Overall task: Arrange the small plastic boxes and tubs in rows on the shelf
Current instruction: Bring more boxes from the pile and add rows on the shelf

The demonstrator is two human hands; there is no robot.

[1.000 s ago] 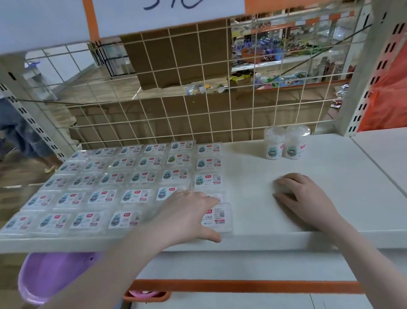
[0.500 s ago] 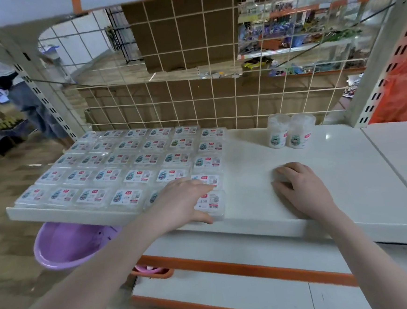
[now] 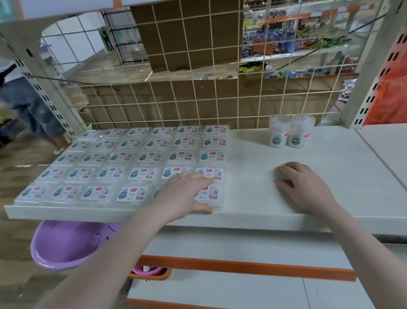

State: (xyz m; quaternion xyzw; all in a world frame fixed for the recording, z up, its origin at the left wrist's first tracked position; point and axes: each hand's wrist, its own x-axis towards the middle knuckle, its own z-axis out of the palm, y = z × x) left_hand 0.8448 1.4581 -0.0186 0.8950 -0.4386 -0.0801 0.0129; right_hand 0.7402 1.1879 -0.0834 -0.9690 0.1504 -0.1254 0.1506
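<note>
Front-right flat box [image 3: 209, 194] of the grid of small plastic boxes [image 3: 125, 160], at the shelf [image 3: 333, 180] front edge. Left hand [image 3: 183, 192] flat on it as a second ago, fingers straight, thumb along its front side; pressing, not gripping. Box itself unmoved between frames, so probably a last squaring-up of a nearly full grid. Right hand [image 3: 300, 185] unmoved too, palm down on bare shelf, fingers loosely bent, holding nothing seen. Two round tubs [image 3: 289, 133] touching, upright by the wire grid back [image 3: 216, 80], not yet in rows. Main difference: camera view dipped, showing more of the purple basin [image 3: 66, 245] below.
</note>
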